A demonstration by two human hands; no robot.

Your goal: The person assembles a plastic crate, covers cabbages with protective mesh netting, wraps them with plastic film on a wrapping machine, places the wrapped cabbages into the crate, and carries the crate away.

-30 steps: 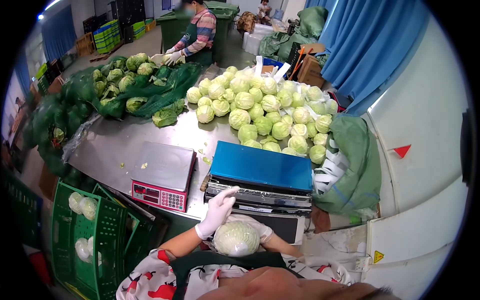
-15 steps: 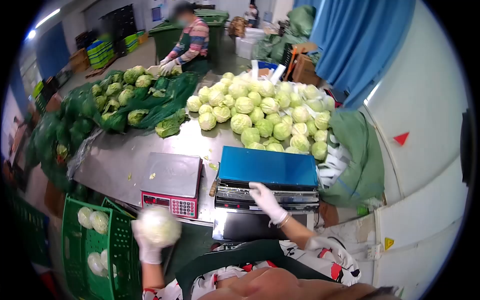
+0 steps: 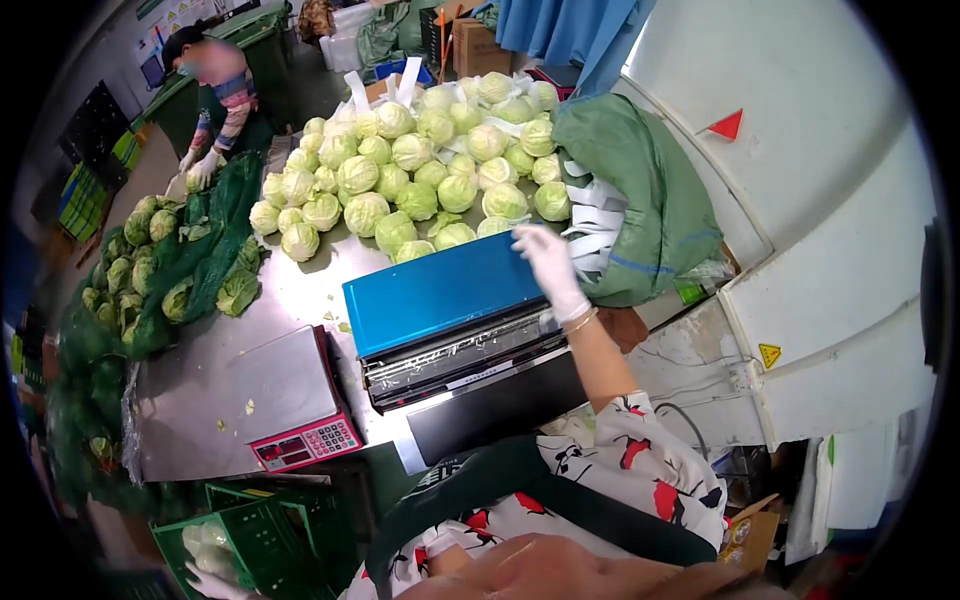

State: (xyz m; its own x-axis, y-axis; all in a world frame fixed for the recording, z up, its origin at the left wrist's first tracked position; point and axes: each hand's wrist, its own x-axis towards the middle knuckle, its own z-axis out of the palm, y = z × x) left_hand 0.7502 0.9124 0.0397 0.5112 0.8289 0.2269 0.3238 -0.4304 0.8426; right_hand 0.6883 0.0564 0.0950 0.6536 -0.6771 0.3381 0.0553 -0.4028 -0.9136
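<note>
Though crated, cabbages (image 3: 209,535) beside left hand (image 3: 212,586)

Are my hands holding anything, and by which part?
The right hand looks empty. The left hand is by wrapped cabbage in the green crate; whether it grips can't be told.

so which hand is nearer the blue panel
Right: the right hand is at the right end of the blue panel; the left hand is down by the green crate.

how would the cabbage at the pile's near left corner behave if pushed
The cabbage would probably roll, being round with bare metal tabletop in front of it. It looks stiff rather than floppy, since its leaves are tightly wrapped.
</note>
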